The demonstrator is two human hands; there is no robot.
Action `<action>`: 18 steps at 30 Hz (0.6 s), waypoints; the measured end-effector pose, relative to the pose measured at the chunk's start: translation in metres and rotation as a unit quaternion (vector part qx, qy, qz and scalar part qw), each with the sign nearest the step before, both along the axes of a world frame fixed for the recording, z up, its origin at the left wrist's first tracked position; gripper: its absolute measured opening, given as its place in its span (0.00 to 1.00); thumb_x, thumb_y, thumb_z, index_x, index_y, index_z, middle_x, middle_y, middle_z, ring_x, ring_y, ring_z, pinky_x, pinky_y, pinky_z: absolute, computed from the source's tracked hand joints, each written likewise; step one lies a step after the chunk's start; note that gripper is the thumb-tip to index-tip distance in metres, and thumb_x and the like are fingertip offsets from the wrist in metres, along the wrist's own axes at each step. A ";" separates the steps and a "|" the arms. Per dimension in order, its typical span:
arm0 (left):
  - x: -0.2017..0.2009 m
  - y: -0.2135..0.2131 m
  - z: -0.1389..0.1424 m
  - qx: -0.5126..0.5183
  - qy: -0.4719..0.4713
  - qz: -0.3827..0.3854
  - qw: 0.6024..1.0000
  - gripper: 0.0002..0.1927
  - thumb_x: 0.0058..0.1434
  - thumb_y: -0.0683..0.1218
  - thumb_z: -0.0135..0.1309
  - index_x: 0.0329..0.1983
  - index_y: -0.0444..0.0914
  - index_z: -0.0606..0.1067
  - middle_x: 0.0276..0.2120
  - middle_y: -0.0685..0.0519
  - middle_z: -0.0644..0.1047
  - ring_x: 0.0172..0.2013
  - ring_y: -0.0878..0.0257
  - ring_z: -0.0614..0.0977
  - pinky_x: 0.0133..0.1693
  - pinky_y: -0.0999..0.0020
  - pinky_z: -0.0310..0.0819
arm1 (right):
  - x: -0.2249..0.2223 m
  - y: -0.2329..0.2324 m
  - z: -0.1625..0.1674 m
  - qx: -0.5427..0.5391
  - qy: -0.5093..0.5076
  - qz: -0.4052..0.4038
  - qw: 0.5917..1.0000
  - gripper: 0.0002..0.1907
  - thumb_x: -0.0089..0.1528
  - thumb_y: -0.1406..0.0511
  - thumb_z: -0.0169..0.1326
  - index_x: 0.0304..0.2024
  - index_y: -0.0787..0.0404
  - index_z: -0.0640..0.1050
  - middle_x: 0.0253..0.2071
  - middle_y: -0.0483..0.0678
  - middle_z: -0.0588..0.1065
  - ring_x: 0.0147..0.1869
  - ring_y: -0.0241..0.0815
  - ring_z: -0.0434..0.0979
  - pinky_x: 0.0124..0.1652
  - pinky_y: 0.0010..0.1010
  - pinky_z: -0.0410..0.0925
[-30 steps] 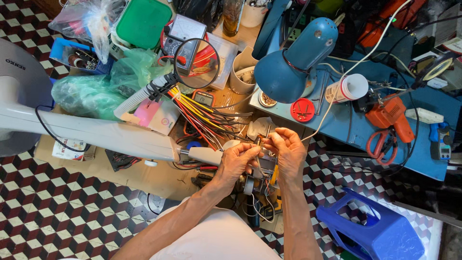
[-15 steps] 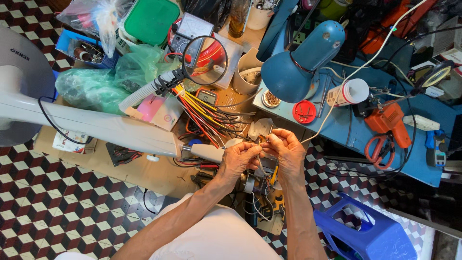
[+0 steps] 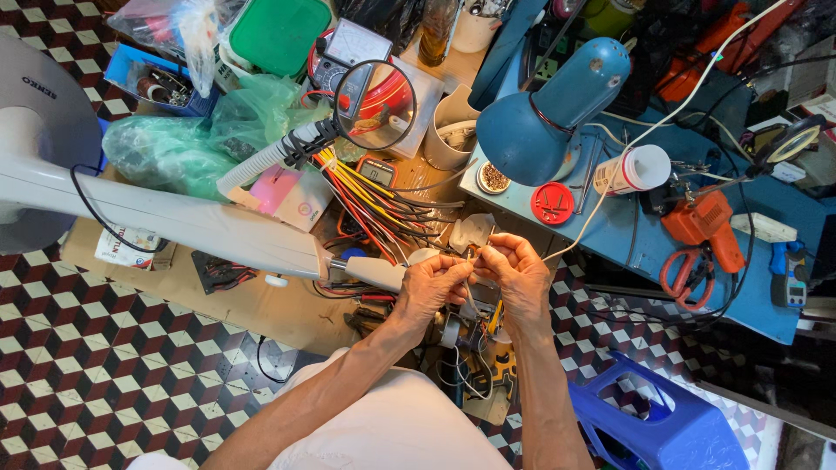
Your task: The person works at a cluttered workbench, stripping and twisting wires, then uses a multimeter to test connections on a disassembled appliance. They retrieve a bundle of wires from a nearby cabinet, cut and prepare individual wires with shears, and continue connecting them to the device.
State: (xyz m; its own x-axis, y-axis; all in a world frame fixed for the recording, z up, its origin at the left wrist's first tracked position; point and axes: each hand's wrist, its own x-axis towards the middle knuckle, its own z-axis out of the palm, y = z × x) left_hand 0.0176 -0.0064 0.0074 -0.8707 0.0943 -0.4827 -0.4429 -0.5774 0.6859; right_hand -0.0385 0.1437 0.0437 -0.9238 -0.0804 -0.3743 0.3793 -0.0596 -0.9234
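My left hand (image 3: 433,285) and my right hand (image 3: 517,271) meet over a cluttered work surface, fingertips pinched together on thin wires (image 3: 471,258) between them. The wires run down to a small part (image 3: 453,331) below the hands. A bundle of red, yellow and black wires (image 3: 374,204) fans out just above my left hand. The long white body of a standing fan (image 3: 174,222) lies across the surface, its end touching my left wrist area.
A blue desk lamp (image 3: 540,113) hangs over a blue bench (image 3: 644,244). A round magnifier (image 3: 374,104), a multimeter (image 3: 348,52), green plastic bags (image 3: 192,139), orange scissors (image 3: 688,270), an orange drill (image 3: 701,218) and a blue stool (image 3: 653,418) surround me. The floor is checkered tile (image 3: 96,348).
Both hands stay pinched on the wires in the same spot. The view has shifted slightly downward; fingers adjust a little.
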 end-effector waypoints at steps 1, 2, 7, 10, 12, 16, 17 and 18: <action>0.000 0.000 0.000 0.000 -0.002 -0.001 1.000 0.14 0.66 0.50 0.57 0.46 0.34 0.79 0.33 0.54 0.81 0.29 0.72 0.80 0.32 0.79 0.78 | 0.000 0.000 0.001 0.004 0.004 0.000 1.000 0.13 0.65 0.69 0.56 0.51 0.67 0.75 0.39 0.49 0.79 0.40 0.35 0.81 0.42 0.26 0.76; -0.001 0.001 0.000 0.000 -0.004 -0.002 1.000 0.14 0.66 0.49 0.57 0.46 0.34 0.79 0.33 0.54 0.81 0.29 0.73 0.80 0.32 0.79 0.78 | 0.000 0.000 0.001 0.006 0.004 0.002 1.000 0.13 0.65 0.69 0.56 0.52 0.67 0.75 0.39 0.50 0.79 0.40 0.35 0.80 0.42 0.27 0.76; -0.001 0.003 0.000 -0.017 -0.013 0.000 1.000 0.13 0.65 0.49 0.57 0.45 0.35 0.78 0.32 0.55 0.81 0.29 0.72 0.80 0.32 0.79 0.77 | 0.001 0.001 0.002 0.022 0.019 0.008 1.000 0.14 0.65 0.70 0.56 0.52 0.68 0.74 0.39 0.50 0.79 0.39 0.36 0.81 0.41 0.27 0.76; -0.001 0.003 0.000 -0.017 -0.014 0.004 1.000 0.13 0.66 0.49 0.58 0.44 0.34 0.78 0.32 0.55 0.81 0.29 0.72 0.80 0.32 0.78 0.78 | 0.001 0.000 0.002 0.019 0.014 0.011 1.000 0.14 0.65 0.70 0.56 0.53 0.68 0.74 0.39 0.49 0.79 0.40 0.36 0.81 0.41 0.26 0.76; -0.001 0.003 0.001 -0.017 -0.012 0.008 1.000 0.13 0.66 0.49 0.58 0.44 0.34 0.78 0.32 0.55 0.81 0.29 0.72 0.80 0.33 0.78 0.78 | 0.002 -0.002 0.002 0.013 0.005 0.019 1.000 0.16 0.64 0.71 0.56 0.54 0.67 0.73 0.39 0.49 0.79 0.39 0.36 0.81 0.40 0.26 0.76; 0.000 0.003 0.005 -0.039 -0.029 0.030 0.998 0.14 0.65 0.48 0.58 0.46 0.32 0.78 0.32 0.54 0.80 0.30 0.70 0.81 0.34 0.76 0.81 | 0.012 -0.008 0.006 0.047 0.023 0.022 0.998 0.21 0.63 0.71 0.56 0.59 0.66 0.71 0.38 0.48 0.79 0.39 0.34 0.81 0.40 0.23 0.74; 0.000 0.004 0.006 -0.050 -0.040 0.036 0.997 0.14 0.65 0.48 0.58 0.46 0.32 0.78 0.32 0.54 0.80 0.30 0.70 0.82 0.35 0.76 0.81 | 0.015 -0.011 0.008 0.056 0.030 0.021 0.998 0.22 0.63 0.71 0.56 0.60 0.66 0.70 0.38 0.48 0.79 0.40 0.33 0.80 0.40 0.22 0.73; 0.000 0.004 0.006 -0.059 -0.037 0.041 0.997 0.14 0.65 0.47 0.58 0.47 0.32 0.77 0.33 0.53 0.80 0.30 0.69 0.82 0.35 0.75 0.82 | 0.019 -0.013 0.009 0.065 0.037 0.020 0.997 0.23 0.64 0.71 0.57 0.61 0.65 0.70 0.38 0.47 0.79 0.40 0.31 0.78 0.39 0.21 0.72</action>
State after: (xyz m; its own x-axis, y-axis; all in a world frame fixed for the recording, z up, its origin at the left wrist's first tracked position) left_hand 0.0177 -0.0022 0.0135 -0.8346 -0.0365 -0.5497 -0.4500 -0.5305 0.7184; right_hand -0.0200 0.1306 0.0526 -0.9462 -0.0724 -0.3153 0.3099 0.0763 -0.9477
